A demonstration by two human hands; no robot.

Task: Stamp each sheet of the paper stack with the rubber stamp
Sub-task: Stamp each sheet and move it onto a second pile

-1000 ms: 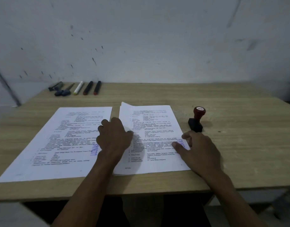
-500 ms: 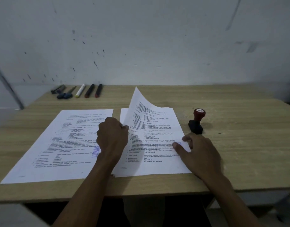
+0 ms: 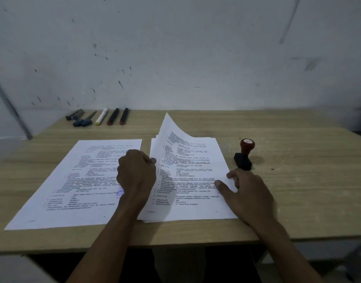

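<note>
Your left hand point(image 3: 137, 172) pinches the top sheet point(image 3: 182, 152) up off the paper stack point(image 3: 196, 213) to move it aside, right hand point(image 3: 244, 189) flat pinning the stack, rubber stamp point(image 3: 244, 155) parked just beyond its fingers.

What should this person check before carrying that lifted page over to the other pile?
1. Left hand has a firm grip on the lifted sheet: ok, it pinches the sheet's left edge and the far corner is raised.
2. Only one sheet is coming up: cannot tell, the edges are too fine to count.
3. Right hand steadies the paper stack: ok, straight fingers press on its right edge.
4. Lifted sheet is already stamped: cannot tell, the right hand's fingers cover that spot.
5. Finished pile is ready on the left: ok, it lies flat and shows a blue mark.
6. Rubber stamp is out of the way: ok, it stands upright beside the stack.
</note>
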